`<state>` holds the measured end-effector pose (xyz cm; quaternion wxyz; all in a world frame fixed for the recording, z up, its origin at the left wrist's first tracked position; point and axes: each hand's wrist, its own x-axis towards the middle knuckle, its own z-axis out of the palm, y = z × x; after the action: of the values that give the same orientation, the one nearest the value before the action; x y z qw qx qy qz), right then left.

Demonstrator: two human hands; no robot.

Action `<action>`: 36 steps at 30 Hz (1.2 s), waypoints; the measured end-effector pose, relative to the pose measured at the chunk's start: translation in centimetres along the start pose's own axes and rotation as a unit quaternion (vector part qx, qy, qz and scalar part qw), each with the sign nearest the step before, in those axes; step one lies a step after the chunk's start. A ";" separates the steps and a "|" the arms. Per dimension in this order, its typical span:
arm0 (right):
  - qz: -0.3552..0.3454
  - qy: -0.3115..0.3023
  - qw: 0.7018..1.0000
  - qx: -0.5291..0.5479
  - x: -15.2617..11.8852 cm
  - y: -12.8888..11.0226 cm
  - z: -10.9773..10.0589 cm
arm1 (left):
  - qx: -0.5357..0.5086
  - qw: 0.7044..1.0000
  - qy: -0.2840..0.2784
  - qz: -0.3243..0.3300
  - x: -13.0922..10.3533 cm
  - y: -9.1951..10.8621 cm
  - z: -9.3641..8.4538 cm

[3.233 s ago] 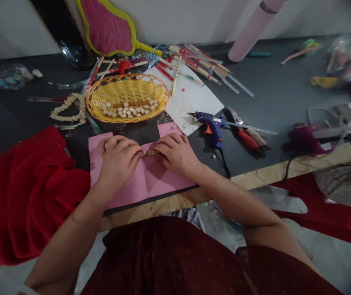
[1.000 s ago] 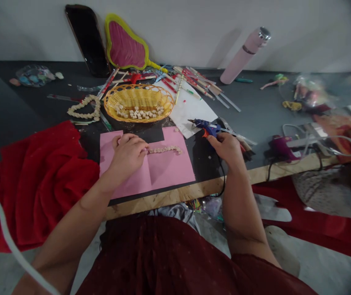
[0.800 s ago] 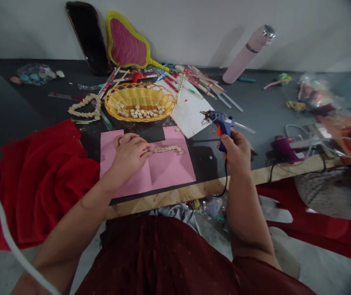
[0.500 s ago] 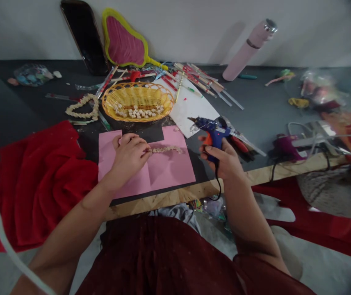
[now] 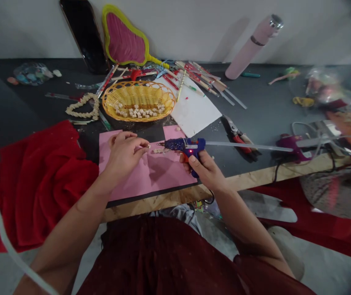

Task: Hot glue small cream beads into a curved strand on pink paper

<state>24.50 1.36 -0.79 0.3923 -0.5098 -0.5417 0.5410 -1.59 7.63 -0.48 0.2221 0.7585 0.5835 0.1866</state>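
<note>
Between thumb and forefinger, my left hand (image 5: 127, 151) pinches a small pale piece (image 5: 149, 146) above the pink paper (image 5: 171, 174). My right hand (image 5: 202, 167) is wrapped round the handle of a blue glue gun (image 5: 185, 145), its nozzle pointing left, close to that piece. A clear glue stick (image 5: 249, 145) sticks out of the gun's back. Under the nozzle, a strip of pale pieces (image 5: 160, 151) lies on the pink paper, partly hidden by the gun. Behind the paper, a yellow woven basket (image 5: 137, 92) holds several small pale cubes (image 5: 141, 112).
Left of the basket lies a pale heart-shaped outline (image 5: 85, 107), with red cloth (image 5: 40, 184) nearer me. Pliers (image 5: 240, 137) and a purple glue gun (image 5: 292, 146) are at the right. A pink bottle (image 5: 252, 49) and a phone (image 5: 85, 37) stand at the wall.
The glue gun in my right hand has moved left and turned level, its nozzle now near my left fingers. My left fingertips have come off the strip with a small piece between them.
</note>
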 end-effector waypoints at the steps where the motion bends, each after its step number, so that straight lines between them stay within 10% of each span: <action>1: -0.001 -0.005 1.000 0.000 0.0 0.0 0.1 | -0.006 1.000 0.000 -0.002 0.0 0.0 0.0; 28: -0.002 -0.041 0.999 0.016 -0.2 1.3 0.3 | -0.124 0.991 0.048 -0.020 -0.2 -0.2 0.5; 36: 0.059 0.095 0.991 0.078 1.6 1.1 -2.8 | 0.032 0.999 0.005 0.027 -0.3 -0.1 1.2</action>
<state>27.10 3.34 -1.77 0.4479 -0.5577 -0.4269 0.5532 -1.08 7.17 -1.53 0.1903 0.7796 0.5697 0.1773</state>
